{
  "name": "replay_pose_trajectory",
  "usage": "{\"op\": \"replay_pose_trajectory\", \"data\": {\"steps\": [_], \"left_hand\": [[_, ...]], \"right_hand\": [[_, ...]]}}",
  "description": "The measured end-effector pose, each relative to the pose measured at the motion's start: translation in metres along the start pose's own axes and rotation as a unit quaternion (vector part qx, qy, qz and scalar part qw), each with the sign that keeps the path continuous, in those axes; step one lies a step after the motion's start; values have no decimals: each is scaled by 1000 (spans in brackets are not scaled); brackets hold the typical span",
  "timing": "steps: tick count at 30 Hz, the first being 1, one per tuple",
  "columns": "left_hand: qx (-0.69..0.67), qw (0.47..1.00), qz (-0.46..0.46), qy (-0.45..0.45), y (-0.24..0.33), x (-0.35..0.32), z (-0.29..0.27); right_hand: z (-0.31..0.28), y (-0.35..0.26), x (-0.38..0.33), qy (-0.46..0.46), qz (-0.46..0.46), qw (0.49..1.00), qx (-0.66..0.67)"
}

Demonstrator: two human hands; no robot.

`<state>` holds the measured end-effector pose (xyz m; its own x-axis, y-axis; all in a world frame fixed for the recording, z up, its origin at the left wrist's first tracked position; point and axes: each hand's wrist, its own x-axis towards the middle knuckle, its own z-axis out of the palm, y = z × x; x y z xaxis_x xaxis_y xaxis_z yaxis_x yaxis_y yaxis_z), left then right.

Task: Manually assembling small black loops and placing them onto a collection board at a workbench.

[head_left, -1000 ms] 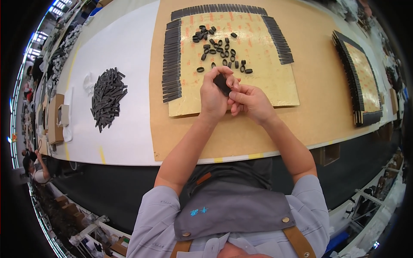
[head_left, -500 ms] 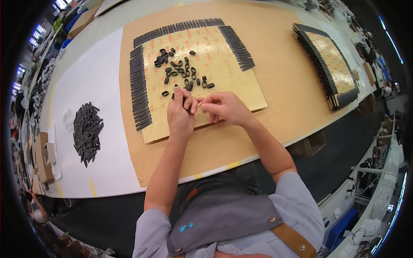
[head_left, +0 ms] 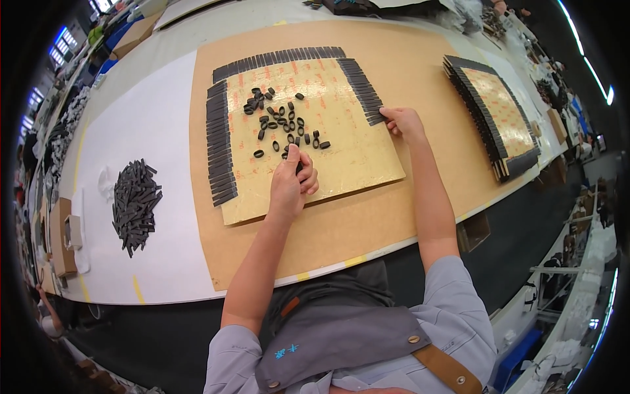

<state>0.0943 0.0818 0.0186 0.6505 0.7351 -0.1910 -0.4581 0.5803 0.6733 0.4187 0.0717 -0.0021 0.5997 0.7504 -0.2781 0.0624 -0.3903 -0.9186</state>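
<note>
A yellowish board with orange print lies in front of me, lined along its far, left and right edges by rows of flat black strips. Small black loops are scattered over its middle. Over the near part of the board, my left hand is closed, with a small black piece showing between thumb and fingers; its exact shape is hidden. My right hand is at the board's right edge, its thumb and fingertips pinching the outer end of the nearest black strip in that row.
On white paper at the left is a heap of loose black strips. A stack of similar edged boards stands to the right on the brown sheet. A cardboard box sits at the far left table edge.
My right hand has moved from beside my left hand out to the board's right edge. A strip now lies at the near end of that row. My left hand stays closed over the board.
</note>
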Motion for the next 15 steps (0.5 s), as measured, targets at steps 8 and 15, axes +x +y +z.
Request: {"op": "replay_pose_trajectory", "data": {"steps": [8,15], "left_hand": [[-4,1000,-17,12,-1,-3,6],[-24,995,-95,-5,-6,-8,6]], "right_hand": [[-15,17,-4,-16,36,992,117],[56,-45,-128,15,-250,953,172]]}}
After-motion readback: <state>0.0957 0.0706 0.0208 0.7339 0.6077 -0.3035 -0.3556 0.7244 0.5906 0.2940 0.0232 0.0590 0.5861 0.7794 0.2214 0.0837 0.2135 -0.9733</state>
